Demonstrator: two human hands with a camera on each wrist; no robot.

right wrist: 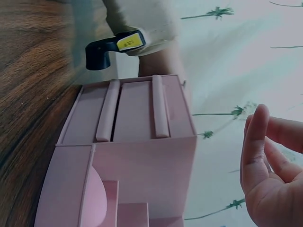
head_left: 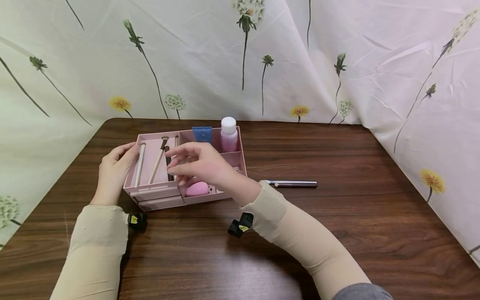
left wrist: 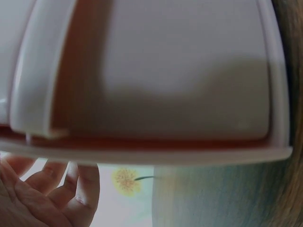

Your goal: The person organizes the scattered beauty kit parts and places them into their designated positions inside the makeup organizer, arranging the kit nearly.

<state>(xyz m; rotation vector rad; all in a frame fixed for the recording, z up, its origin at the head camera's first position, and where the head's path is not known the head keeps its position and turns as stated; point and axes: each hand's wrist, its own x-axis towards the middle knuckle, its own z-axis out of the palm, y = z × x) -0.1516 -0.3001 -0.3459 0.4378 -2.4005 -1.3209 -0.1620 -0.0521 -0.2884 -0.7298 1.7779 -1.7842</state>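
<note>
My left hand rests against the left side of a pink desktop organizer, thumb by the rim. In the left wrist view its relaxed fingers show beyond the edge of the organizer. Over the middle of the organizer hovers my right hand, fingers loosely bent. Nothing shows between those fingers in the right wrist view. Below and beside it, the left tray holds a white-handled brush, a makeup brush with dark bristles and a dark slim stick. A pink makeup sponge lies in a front compartment.
A blue tube and a pink bottle with a white cap stand in the back compartment. Slim pen-like sticks lie on the wooden table right of the organizer. A flowered cloth hangs behind the table.
</note>
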